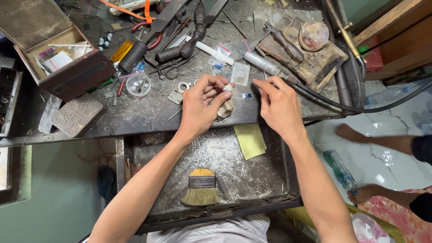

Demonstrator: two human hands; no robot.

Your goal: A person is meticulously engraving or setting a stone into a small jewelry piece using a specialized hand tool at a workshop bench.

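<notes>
- The desk (pixel 148 112) is a worn, dark jeweller's bench strewn with metal filings and crowded with pliers, a small glass jar (pixel 138 84), an open box (pixel 54 54) and a flexible-shaft handpiece (pixel 270 67) on its black hose.
- Below it a pulled-out tray (pixel 279 180) catches filings and holds a flat brush (pixel 201 186) and a yellow sheet (pixel 250 140).
- The left hand (pixel 200 105) is clenched on a small silver piece (pixel 228 87) over a wooden peg (pixel 226 109) at the desk edge, the fingertips pinching it tight.
- The right hand (pixel 279 105) hovers just beside it, thumb and forefinger nearly together; whether they hold anything I cannot tell.
- Risk, as I judge it: the piece is tiny, and a slip of the pinch could drop it among the filings in the tray, hard to find.
- The crowded tools near the right hand could be knocked off the desk.
</notes>
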